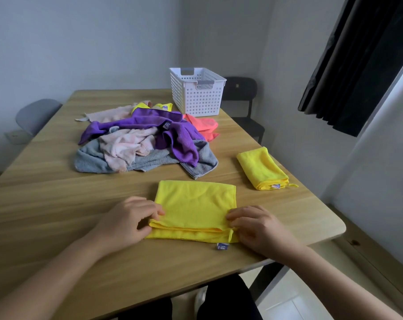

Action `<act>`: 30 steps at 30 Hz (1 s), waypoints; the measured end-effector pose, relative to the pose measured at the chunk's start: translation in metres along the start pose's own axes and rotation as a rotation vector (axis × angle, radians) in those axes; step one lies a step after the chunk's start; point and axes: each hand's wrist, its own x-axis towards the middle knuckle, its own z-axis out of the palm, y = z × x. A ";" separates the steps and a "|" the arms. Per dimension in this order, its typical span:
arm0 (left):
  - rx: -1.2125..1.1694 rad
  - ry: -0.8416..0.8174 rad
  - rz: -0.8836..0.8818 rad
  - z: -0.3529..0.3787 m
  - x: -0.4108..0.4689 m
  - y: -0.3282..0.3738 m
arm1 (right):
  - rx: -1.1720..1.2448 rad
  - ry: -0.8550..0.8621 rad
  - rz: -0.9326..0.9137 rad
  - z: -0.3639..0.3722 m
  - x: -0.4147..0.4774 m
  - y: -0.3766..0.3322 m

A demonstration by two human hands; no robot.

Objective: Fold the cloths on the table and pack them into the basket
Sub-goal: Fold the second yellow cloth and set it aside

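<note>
A yellow cloth (195,206) lies folded in half on the wooden table (46,192) in front of me. My left hand (129,220) pinches its near left corner and my right hand (258,227) pinches its near right corner. A second yellow cloth (261,167), folded small, lies to the right. Behind them a loose pile holds purple (179,137), pink (126,144), grey (149,160) and coral (202,124) cloths. The white perforated basket (197,93) stands at the far side of the table, and its inside is not visible from here.
A black chair (244,105) stands behind the basket and a grey chair (35,115) at the table's left. A dark curtain (357,61) hangs at the upper right. The table's right edge lies close to the small folded cloth.
</note>
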 end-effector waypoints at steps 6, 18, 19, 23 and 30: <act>-0.081 0.059 -0.040 -0.002 0.006 -0.004 | 0.030 -0.162 0.050 -0.016 0.007 0.001; 0.061 -0.054 0.014 -0.006 0.003 -0.005 | -0.016 -0.174 0.034 -0.013 0.012 0.003; 0.082 -0.046 0.026 -0.006 0.003 -0.003 | -0.048 -0.173 0.033 -0.013 0.013 0.002; -0.036 0.064 -0.027 -0.004 0.003 0.000 | -0.153 -0.140 0.019 -0.012 0.015 -0.006; -0.101 0.219 0.041 -0.009 0.001 0.005 | -0.095 0.017 0.047 -0.016 0.011 -0.013</act>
